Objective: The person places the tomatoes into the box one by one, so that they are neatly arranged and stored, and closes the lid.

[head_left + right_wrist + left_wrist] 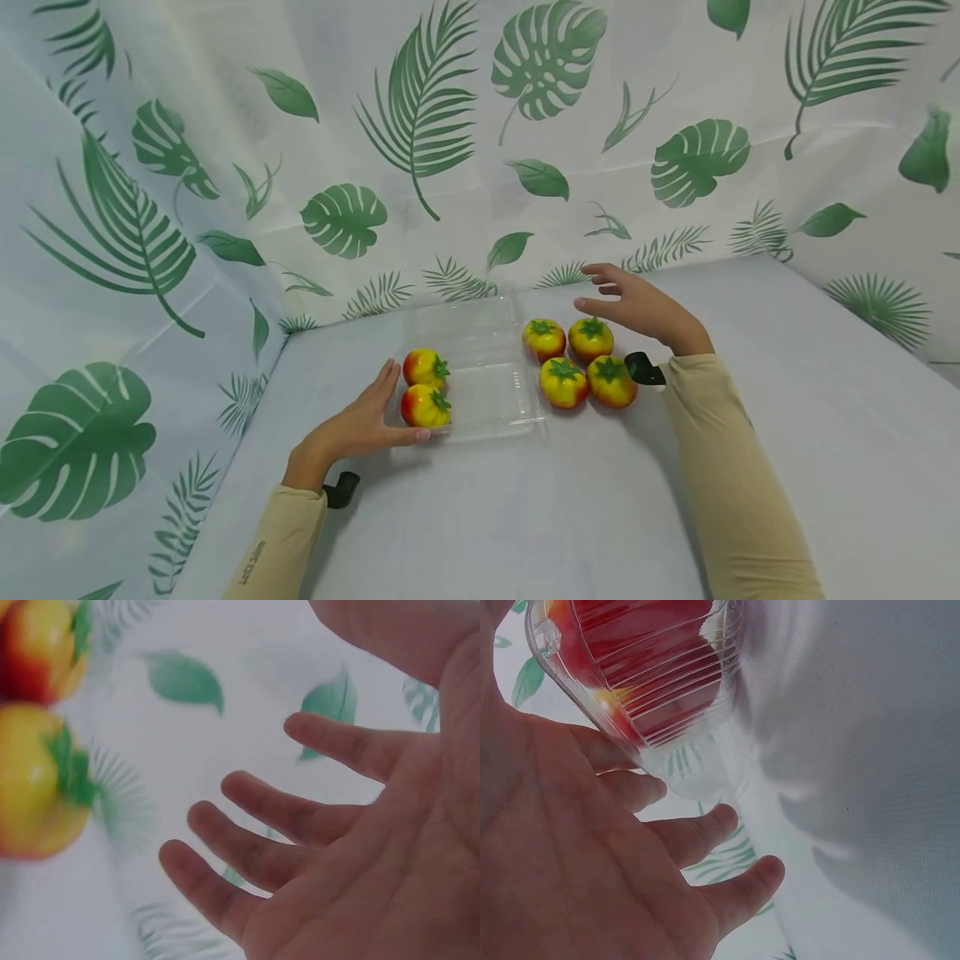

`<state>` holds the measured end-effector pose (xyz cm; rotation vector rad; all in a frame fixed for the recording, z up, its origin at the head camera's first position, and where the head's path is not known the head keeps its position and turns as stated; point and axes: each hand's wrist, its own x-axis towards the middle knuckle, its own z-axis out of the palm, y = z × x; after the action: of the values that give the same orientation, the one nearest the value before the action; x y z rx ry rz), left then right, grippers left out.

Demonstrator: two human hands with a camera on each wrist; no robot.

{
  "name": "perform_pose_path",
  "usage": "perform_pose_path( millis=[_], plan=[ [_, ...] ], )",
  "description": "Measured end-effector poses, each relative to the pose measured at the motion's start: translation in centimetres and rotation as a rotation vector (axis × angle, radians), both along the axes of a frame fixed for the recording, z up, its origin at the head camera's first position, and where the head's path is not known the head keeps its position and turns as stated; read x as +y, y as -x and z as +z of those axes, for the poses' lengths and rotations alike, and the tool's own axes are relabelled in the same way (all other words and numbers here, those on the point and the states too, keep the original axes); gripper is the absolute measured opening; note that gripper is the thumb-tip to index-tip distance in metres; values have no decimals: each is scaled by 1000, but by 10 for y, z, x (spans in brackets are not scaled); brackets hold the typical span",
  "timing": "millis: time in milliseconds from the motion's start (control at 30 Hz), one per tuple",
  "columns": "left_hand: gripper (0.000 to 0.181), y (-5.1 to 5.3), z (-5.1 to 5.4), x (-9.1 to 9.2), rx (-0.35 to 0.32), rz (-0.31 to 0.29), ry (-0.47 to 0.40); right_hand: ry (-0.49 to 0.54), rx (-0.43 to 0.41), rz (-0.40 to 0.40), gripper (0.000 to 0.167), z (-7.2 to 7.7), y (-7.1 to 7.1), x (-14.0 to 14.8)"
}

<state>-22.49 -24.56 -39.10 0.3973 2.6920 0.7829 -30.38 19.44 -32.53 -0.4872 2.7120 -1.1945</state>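
A clear plastic clamshell box (491, 396) lies with its lid (467, 321) folded back. In its left end sit two yellow-and-red tomato-like fruits, one (426, 367) behind the other (425, 407), their green leafy tops facing right. My left hand (360, 423) spreads around that end, thumb along the front and fingers at the left side. In the left wrist view, the index finger meets the ribbed wall (660, 690) and the other fingers extend apart. Above the back of several similar fruits (564, 383), right of the box, my right hand (637, 304) hovers with loosely spread fingers, holding nothing.
A pale cloth covers the table (480, 517). White leaf-printed curtains (465, 125) rise behind and at both sides. A small black wrist device (341, 490) sits at the left cuff, and another (643, 368) at the right cuff, overlapping a fruit in the head view.
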Motion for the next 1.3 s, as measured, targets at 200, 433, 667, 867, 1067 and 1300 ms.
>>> perform_pose_path(
  millis=[200, 433, 667, 867, 1067, 1300],
  plan=[
    [131, -1, -1, -1, -5, -1, -6, 41, -83, -15, 87, -19, 8, 28],
    [131, 0, -2, -3, 6, -14, -2, 152, -137, 10, 86, -46, 19, 54],
    [133, 0, -1, -2, -1, -12, -1, 194, -220, 33, 84, -60, 24, 60],
    [132, 0, -2, -1, -6, -13, -10, 189, -257, 69, 83, -72, 28, 60],
    [131, -1, -2, -2, -11, -10, -15, 167, -239, 72, 81, -76, 28, 56],
    [132, -1, -2, -2, -11, -12, -19, 176, -249, 109, 80, -79, 31, 51]
  ],
)
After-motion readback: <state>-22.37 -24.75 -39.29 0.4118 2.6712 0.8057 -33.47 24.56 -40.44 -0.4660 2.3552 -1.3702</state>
